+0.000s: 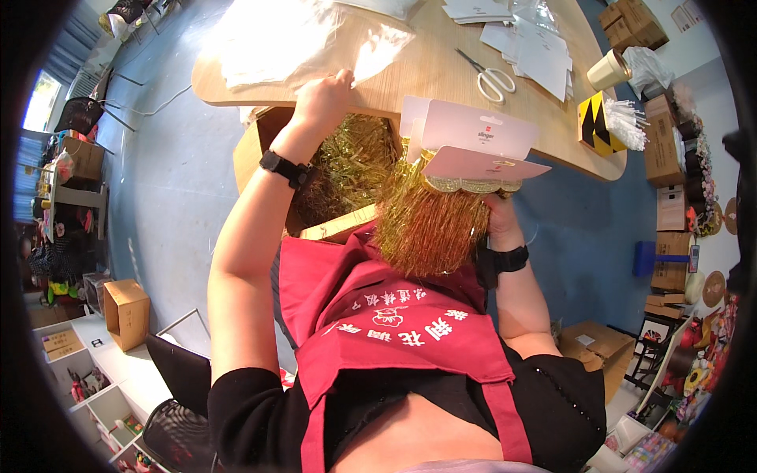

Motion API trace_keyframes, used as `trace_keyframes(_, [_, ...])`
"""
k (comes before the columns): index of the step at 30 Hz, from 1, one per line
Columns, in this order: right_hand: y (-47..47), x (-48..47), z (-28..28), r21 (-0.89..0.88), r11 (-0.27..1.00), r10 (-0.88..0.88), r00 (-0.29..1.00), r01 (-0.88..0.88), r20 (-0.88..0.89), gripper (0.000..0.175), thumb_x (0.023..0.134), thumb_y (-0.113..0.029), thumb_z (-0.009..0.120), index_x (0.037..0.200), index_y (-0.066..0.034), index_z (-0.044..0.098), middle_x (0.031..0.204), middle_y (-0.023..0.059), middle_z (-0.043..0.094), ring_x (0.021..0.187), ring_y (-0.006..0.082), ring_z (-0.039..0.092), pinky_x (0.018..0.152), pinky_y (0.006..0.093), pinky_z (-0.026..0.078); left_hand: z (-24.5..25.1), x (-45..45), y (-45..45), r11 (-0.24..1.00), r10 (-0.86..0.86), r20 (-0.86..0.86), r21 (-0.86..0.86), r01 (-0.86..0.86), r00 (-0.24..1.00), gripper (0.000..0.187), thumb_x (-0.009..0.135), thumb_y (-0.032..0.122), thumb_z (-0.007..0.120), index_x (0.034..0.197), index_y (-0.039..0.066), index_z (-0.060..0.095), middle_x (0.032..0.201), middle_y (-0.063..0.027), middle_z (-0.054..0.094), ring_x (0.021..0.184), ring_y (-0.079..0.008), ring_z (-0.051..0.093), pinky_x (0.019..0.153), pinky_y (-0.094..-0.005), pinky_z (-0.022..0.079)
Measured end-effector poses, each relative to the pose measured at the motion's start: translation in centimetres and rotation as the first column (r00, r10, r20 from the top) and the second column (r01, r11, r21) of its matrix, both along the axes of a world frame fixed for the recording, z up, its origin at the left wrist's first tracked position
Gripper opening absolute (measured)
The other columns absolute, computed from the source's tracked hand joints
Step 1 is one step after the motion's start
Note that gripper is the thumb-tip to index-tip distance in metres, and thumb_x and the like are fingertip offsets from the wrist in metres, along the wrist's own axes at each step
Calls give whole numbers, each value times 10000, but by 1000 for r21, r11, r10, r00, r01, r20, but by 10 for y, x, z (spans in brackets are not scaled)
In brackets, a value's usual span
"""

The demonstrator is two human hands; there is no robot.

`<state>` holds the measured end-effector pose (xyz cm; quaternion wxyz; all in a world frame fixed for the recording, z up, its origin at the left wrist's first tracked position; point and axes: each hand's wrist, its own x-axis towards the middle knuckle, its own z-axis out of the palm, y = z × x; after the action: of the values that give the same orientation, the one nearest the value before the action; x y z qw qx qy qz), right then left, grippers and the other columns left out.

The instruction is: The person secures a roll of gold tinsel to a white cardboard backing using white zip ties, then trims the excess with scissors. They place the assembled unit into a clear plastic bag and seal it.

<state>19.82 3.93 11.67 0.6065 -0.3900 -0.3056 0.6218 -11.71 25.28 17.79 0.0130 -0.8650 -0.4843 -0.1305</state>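
Observation:
My right hand [501, 220] grips a bunch of gold tinsel fringe [434, 227] from the right side, above my lap. White header cards [478, 131] with hang holes and printing stick up from the top of the bunch. A scalloped glittery gold band [470, 185] runs below the front card. At the table's near edge, my left hand [325, 97] pinches the edge of a clear plastic bag [381, 50]. That bag lies on a bright stack of plastic bags [272, 44], partly washed out by glare. Under the left forearm, a cardboard box [337, 226] holds loose gold tinsel [355, 162].
On the wooden table [434, 71] lie white-handled scissors [494, 83] and white cards [535, 56]. A cream cup [609, 70] and a yellow-black box of white plastic strips [597, 127] stand at its right edge. Cartons [665, 124] line the right wall; a chair [177, 378] is behind left.

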Motion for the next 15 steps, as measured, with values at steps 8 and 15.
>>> trace_keyframes(8, [2, 3, -4, 11, 1000, 3, 1000, -3, -4, 538, 840, 14, 719, 1359, -32, 584, 1292, 69, 659, 1188, 230, 618, 1023, 393, 493, 6, 17, -12, 963, -44, 319, -239, 125, 947, 368, 954, 6, 608, 1292, 87, 487, 1138, -184, 702, 1002, -379, 700, 806, -432, 571])
trace_keyframes(15, [15, -2, -2, 79, 996, 44, 999, -43, -10, 523, 849, -20, 741, 1351, -35, 594, 1290, 68, 655, 1186, 224, 609, 1024, 389, 486, -2, 8, -10, 977, -199, 65, 92, 193, 978, 571, 839, -106, 601, 1378, 61, 515, 1437, -236, 523, 1216, -358, 607, 957, -401, 573])
